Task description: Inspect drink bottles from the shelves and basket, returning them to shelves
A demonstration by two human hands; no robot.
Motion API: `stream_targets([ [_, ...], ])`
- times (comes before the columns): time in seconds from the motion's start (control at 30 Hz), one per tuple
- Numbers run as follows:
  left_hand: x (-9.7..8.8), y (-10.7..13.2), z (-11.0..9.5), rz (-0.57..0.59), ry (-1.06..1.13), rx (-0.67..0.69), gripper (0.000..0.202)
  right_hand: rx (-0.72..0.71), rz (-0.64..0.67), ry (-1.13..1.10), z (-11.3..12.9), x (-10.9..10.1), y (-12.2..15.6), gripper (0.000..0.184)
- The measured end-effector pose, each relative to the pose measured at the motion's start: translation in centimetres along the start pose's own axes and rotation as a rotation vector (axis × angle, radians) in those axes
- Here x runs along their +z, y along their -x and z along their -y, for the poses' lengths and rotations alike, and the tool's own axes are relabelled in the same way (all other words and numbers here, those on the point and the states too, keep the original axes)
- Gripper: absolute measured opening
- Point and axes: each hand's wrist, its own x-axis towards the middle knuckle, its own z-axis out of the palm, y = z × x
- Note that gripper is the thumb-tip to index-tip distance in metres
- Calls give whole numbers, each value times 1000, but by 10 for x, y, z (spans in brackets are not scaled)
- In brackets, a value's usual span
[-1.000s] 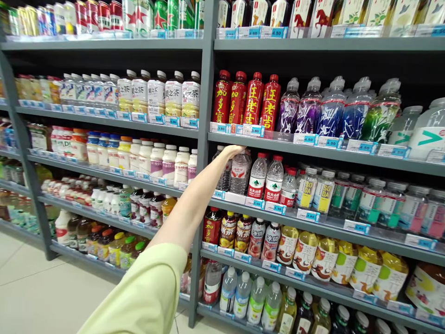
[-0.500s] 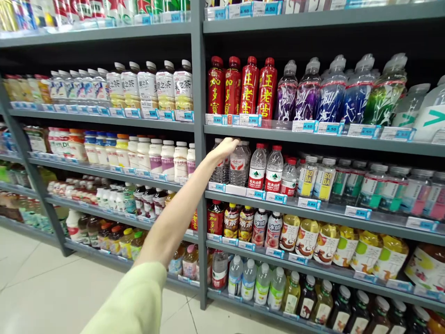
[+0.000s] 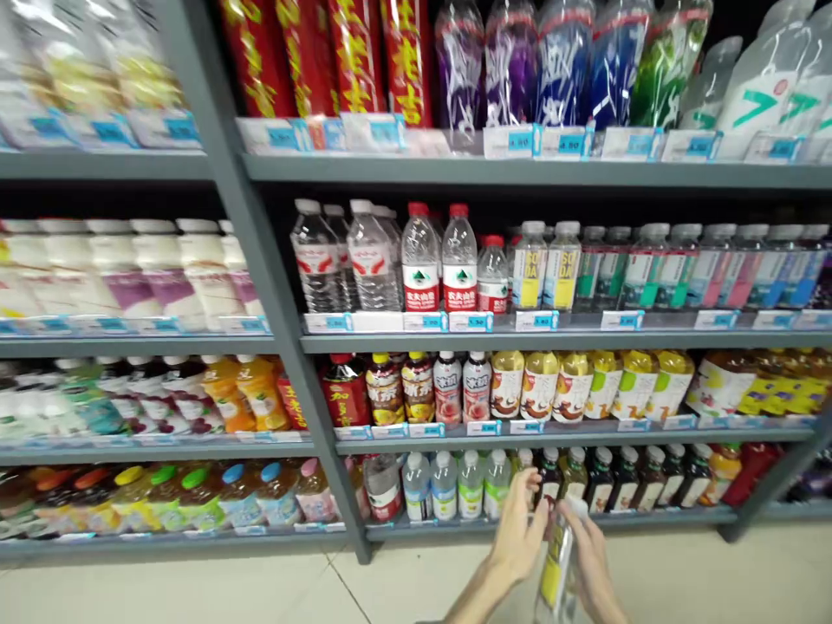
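Observation:
My right hand (image 3: pixel 593 555) is low in the view, closed around a clear soda water bottle (image 3: pixel 555 568) with a yellow label and a pale cap. The bottle is tilted, and its lower end runs toward the bottom edge of the picture. Just left of it is my left hand (image 3: pixel 516 529), fingers spread and slightly curled, thumb close to the bottle's upper part. Whether that thumb touches the bottle I cannot make out. Matching soda water bottles (image 3: pixel 544 267) stand on the middle shelf, beside red-capped water bottles (image 3: pixel 440 260).
Grey shelving (image 3: pixel 273 286) spans the view, with an upright post left of centre. White-capped water bottles (image 3: pixel 341 256) stand near that post. Tea bottles (image 3: pixel 572 386) line the shelf below, and dark bottles (image 3: pixel 627 481) the lowest shelf. Pale floor tiles (image 3: pixel 390 594) lie beneath.
My left hand has come down from the water bottles on the middle shelf. My right hand, holding the soda water bottle, has come into view. The view has shifted nearer the shelves and lower.

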Motion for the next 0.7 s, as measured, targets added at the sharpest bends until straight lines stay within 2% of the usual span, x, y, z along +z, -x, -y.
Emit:
stream_targets([
  [0.07, 24, 24, 43, 124, 159, -293, 59, -33, 27, -39, 7, 5, -7, 39],
  [0.1, 32, 36, 57, 187, 245, -420, 66, -20, 29, -42, 10, 6, -8, 41],
  [0.13, 37, 47, 67, 260, 320, -532, 70, -7, 19, -23, 11, 5, -7, 42],
  [0.2, 40, 67, 71, 405, 433, -699, 74, 92, -60, 9, 12, 1, 0, 45],
  [0.27, 36, 84, 59, 517, 425, -765, 80, 268, -70, -8, 15, -7, 11, 44],
  [0.3, 33, 91, 50, 518, 410, -771, 78, 353, -54, -41, 19, -10, 18, 42],
  [0.37, 26, 102, 28, 513, 429, -834, 72, 428, -6, -123, 28, -16, 33, 36],
  [0.43, 23, 110, 10, 491, 499, -874, 67, 398, 89, -199, 39, -19, 47, 33],
  [0.53, 25, 119, -6, 454, 579, -890, 65, 328, 220, -227, 48, -23, 64, 35],
  [0.6, 29, 123, -10, 434, 552, -891, 56, 308, 244, -218, 49, -26, 72, 37],
  [0.7, 36, 127, -10, 464, 438, -850, 45, 263, 227, -212, 48, -34, 77, 36],
])
